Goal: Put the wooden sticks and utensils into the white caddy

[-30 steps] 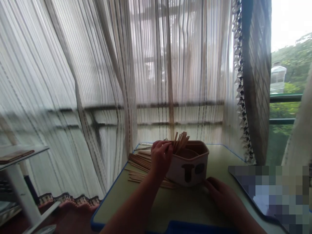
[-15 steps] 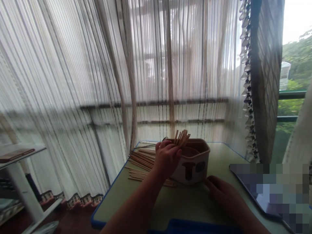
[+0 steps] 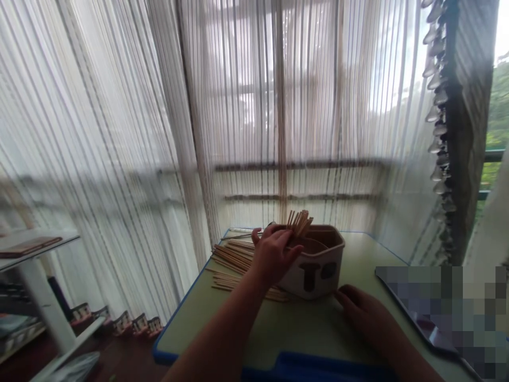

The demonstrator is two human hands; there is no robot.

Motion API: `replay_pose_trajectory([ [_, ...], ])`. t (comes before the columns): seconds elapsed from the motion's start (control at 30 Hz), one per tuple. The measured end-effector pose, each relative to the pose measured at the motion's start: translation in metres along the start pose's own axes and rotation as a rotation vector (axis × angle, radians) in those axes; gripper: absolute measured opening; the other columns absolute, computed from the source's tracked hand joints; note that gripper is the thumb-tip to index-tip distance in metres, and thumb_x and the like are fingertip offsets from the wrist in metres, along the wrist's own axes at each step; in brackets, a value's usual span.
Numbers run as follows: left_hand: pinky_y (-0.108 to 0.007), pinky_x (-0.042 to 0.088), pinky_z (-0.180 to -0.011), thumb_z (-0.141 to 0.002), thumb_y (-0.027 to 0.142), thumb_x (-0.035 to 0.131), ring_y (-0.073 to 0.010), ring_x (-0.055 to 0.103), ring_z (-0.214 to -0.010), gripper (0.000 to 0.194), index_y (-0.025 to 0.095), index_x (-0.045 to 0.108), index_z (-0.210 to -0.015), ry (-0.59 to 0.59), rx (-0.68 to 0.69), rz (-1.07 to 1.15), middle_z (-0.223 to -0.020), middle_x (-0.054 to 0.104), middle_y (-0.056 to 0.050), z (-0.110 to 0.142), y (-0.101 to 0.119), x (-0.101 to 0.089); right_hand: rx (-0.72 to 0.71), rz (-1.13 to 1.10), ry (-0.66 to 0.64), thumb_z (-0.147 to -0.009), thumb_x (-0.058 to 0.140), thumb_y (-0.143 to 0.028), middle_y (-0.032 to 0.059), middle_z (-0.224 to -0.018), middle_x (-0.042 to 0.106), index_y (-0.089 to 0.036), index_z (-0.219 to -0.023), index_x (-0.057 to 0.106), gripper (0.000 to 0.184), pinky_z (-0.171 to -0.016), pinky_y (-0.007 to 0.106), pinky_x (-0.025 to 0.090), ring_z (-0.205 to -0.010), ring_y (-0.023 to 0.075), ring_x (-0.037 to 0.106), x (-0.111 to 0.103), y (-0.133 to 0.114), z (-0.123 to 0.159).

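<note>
A pale box [image 3: 332, 260] with dark printed shapes stands on the table, its top uncovered. A bundle of chopsticks [image 3: 302, 222] leans in its left side, ends poking above the rim. My left hand [image 3: 276, 254] is at that rim, fingers against the chopsticks and thumb spread away from them. Low at the box's right corner, my right hand [image 3: 358, 305] rests on the table with fingers extended, fingertips at the box. More chopsticks [image 3: 233, 258] lie in loose groups left of the box, partly hidden by my left forearm. Behind that hand, a thin metal utensil [image 3: 245, 235] is partly covered.
The greenish table [image 3: 302, 334] has a blue edge. A dark flat device [image 3: 413, 313], partly pixelated, lies at its right. Sheer striped curtains [image 3: 246, 132] hang behind. At far left stands a white side stand [image 3: 51, 246] with a flat brown item on top.
My left thumb has moved away from the chopsticks, and the hand has loosened at the rim. My right hand stays by the box. The view has shifted slightly.
</note>
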State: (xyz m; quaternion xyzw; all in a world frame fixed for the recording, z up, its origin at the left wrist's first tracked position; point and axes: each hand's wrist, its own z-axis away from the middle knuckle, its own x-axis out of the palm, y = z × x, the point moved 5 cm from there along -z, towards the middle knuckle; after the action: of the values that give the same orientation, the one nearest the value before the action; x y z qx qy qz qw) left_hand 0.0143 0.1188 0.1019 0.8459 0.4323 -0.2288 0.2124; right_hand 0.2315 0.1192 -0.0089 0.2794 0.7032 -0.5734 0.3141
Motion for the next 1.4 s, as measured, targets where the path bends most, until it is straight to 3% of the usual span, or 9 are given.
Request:
replay_pose_trajectory([
  [0.13,-0.046,0.017,-0.100,-0.086,0.052,0.048,-0.0239,0.049,-0.114,0.038,0.024,0.062,-0.107,0.060,0.018,-0.013,-0.110,0.067,-0.004,0.000,-0.004,-0.004,-0.012,-0.012,0.013,-0.084,0.035,-0.054,0.0038,-0.084,0.070,-0.025,-0.083,0.064,0.041,-0.072,0.031,0.041,-0.082,0.0223,0.063,0.000,-0.001,-0.002],
  [0.23,-0.043,0.022,-0.099,-0.088,0.050,0.045,-0.0230,0.051,-0.112,0.038,0.022,0.060,-0.109,0.220,-0.003,-0.024,-0.112,0.065,-0.006,0.003,-0.012,-0.013,0.012,-0.005,0.020,-0.083,0.037,-0.053,0.0036,-0.085,0.070,-0.025,-0.083,0.064,0.039,-0.071,0.031,0.041,-0.082,0.0224,0.063,-0.001,0.000,-0.004],
  [0.4,-0.040,0.032,-0.093,-0.091,0.043,0.041,-0.0230,0.054,-0.106,0.034,0.017,0.057,-0.106,0.476,-0.172,-0.042,-0.108,0.062,-0.010,0.010,-0.029,-0.023,0.039,0.004,0.076,-0.082,0.038,-0.054,0.0046,-0.086,0.070,-0.025,-0.086,0.064,0.039,-0.069,0.031,0.040,-0.083,0.0232,0.063,-0.006,0.002,-0.004],
  [0.53,-0.040,0.038,-0.091,-0.088,0.041,0.046,-0.0239,0.054,-0.104,0.033,0.014,0.053,-0.106,0.502,-0.276,-0.029,-0.107,0.060,-0.012,0.021,-0.037,-0.023,0.056,-0.034,0.170,-0.081,0.040,-0.055,0.0062,-0.086,0.069,-0.023,-0.090,0.063,0.041,-0.071,0.030,0.041,-0.084,0.0228,0.063,-0.015,0.005,-0.003],
  [0.63,-0.039,0.040,-0.092,-0.086,0.035,0.048,-0.0234,0.054,-0.103,0.029,0.015,0.054,-0.106,0.375,-0.337,-0.083,-0.106,0.060,-0.011,0.040,-0.040,-0.018,0.047,-0.022,0.170,-0.080,0.040,-0.055,0.0079,-0.084,0.069,-0.021,-0.090,0.063,0.043,-0.070,0.030,0.041,-0.082,0.0228,0.063,-0.017,0.006,-0.003],
  [0.77,-0.036,0.041,-0.093,-0.081,0.029,0.052,-0.0236,0.055,-0.102,0.029,0.014,0.058,-0.104,-0.052,-0.479,-0.248,-0.103,0.062,-0.011,0.074,-0.042,-0.003,0.043,0.011,0.174,-0.080,0.041,-0.053,0.0093,-0.085,0.069,-0.020,-0.091,0.064,0.042,-0.070,0.031,0.040,-0.083,0.0234,0.062,-0.018,0.005,-0.003],
  [0.83,-0.036,0.041,-0.093,-0.080,0.030,0.052,-0.0240,0.054,-0.102,0.029,0.013,0.059,-0.103,-0.168,-0.533,-0.317,-0.103,0.061,-0.012,0.087,-0.041,-0.003,0.039,0.008,0.173,-0.079,0.042,-0.053,0.0090,-0.083,0.069,-0.019,-0.090,0.064,0.042,-0.069,0.031,0.040,-0.082,0.0233,0.061,-0.019,0.005,-0.003],
  [1.13,-0.040,0.038,-0.092,-0.077,0.036,0.054,-0.0249,0.047,-0.105,0.024,0.021,0.069,-0.088,-0.283,-0.461,-0.353,-0.107,0.059,-0.007,0.103,-0.020,-0.010,0.024,-0.015,0.159,-0.078,0.043,-0.052,0.0065,-0.073,0.068,-0.020,-0.086,0.065,0.040,-0.066,0.031,0.039,-0.078,0.0229,0.061,-0.020,0.008,0.000],
  [1.4,-0.043,0.038,-0.090,-0.078,0.034,0.054,-0.0274,0.047,-0.105,0.024,0.022,0.072,-0.088,-0.375,-0.421,-0.345,-0.107,0.059,-0.010,0.104,-0.017,-0.009,0.002,-0.033,0.166,-0.078,0.042,-0.053,0.0076,-0.073,0.068,-0.018,-0.088,0.066,0.043,-0.066,0.031,0.039,-0.079,0.0236,0.062,-0.022,0.004,0.004],
])
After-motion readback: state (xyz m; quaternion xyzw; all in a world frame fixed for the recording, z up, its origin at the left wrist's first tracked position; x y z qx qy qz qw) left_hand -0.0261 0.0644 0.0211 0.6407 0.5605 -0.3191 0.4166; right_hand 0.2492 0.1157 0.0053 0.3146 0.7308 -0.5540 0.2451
